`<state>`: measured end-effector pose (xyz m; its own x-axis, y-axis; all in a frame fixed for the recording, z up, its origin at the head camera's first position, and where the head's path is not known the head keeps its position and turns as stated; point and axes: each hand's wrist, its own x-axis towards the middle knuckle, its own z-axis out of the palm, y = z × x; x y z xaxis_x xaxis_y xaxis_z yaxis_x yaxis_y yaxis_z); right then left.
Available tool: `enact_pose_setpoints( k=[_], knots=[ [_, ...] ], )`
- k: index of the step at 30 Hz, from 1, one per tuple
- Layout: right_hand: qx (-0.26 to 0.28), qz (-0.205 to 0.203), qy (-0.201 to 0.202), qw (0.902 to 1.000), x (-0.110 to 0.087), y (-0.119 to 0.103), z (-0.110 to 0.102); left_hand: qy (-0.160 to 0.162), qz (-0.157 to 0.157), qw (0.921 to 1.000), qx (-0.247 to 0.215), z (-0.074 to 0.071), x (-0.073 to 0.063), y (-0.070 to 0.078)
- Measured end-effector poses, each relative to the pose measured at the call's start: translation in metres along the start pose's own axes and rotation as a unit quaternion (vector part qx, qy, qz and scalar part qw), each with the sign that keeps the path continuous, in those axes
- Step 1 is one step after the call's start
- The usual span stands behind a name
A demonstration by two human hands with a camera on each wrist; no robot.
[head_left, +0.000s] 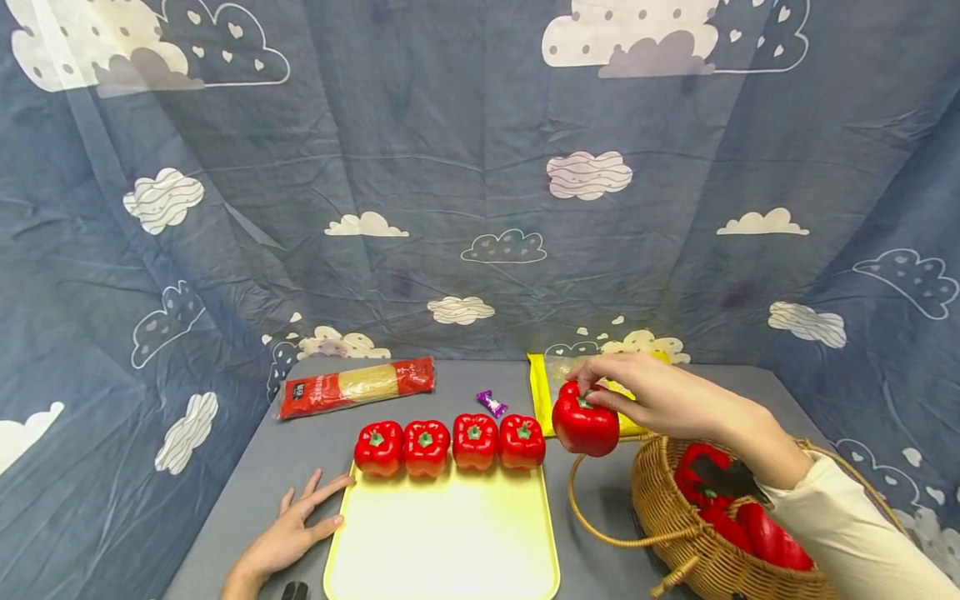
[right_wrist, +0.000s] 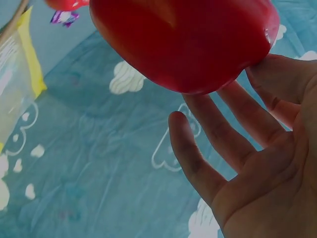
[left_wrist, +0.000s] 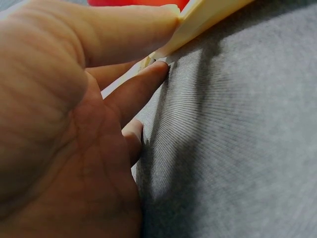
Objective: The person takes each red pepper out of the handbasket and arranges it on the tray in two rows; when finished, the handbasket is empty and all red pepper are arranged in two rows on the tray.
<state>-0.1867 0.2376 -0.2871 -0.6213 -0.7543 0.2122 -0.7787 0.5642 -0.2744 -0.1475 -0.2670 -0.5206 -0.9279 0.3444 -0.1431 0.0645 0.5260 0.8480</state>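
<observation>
My right hand (head_left: 637,390) holds a red bell pepper (head_left: 587,423) by its top, in the air between the tray and the basket. The right wrist view shows the pepper (right_wrist: 188,44) from close up, thumb and fingertips at its edge. Several more red bell peppers (head_left: 426,448) stand in a row along the far end of a pale yellow tray (head_left: 450,537), green stems up. At the tray's left rim lies my left hand (head_left: 288,533), fingers spread, thumb and forefinger at the edge. In the left wrist view the thumb (left_wrist: 133,32) reaches the rim.
A wicker basket (head_left: 660,500) with more red peppers (head_left: 772,533) stands on the right, its handle lowered toward the tray. Farther back lie a red noodle packet (head_left: 356,387), a purple-wrapped candy (head_left: 491,404) and a yellow bag (head_left: 542,392). A cloud-print curtain hangs behind the table.
</observation>
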Motion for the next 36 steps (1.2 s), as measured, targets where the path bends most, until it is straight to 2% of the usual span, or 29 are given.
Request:
enact_pose_setpoints(
  k=[4,10,19,26,36],
  knots=[
    [0.009,-0.022,-0.004,0.9997,0.017,-0.005,0.006,0.005,-0.003,1.0,-0.001,0.0,0.0,-0.001],
    [0.023,-0.031,-0.027,0.9989,0.042,-0.015,0.016,0.001,0.003,1.0,-0.001,0.002,0.0,0.0],
    [0.045,-0.073,-0.031,0.9959,0.074,-0.027,0.035,0.003,0.014,0.9999,-0.007,0.003,-0.001,-0.002],
    [0.067,-0.106,-0.03,0.9917,0.098,-0.038,0.055,0.006,-0.001,1.0,-0.004,0.002,0.0,-0.002],
    [0.07,-0.113,-0.045,0.9901,0.124,-0.054,0.087,0.015,0.005,0.9999,0.004,0.001,0.001,-0.005]
  ],
)
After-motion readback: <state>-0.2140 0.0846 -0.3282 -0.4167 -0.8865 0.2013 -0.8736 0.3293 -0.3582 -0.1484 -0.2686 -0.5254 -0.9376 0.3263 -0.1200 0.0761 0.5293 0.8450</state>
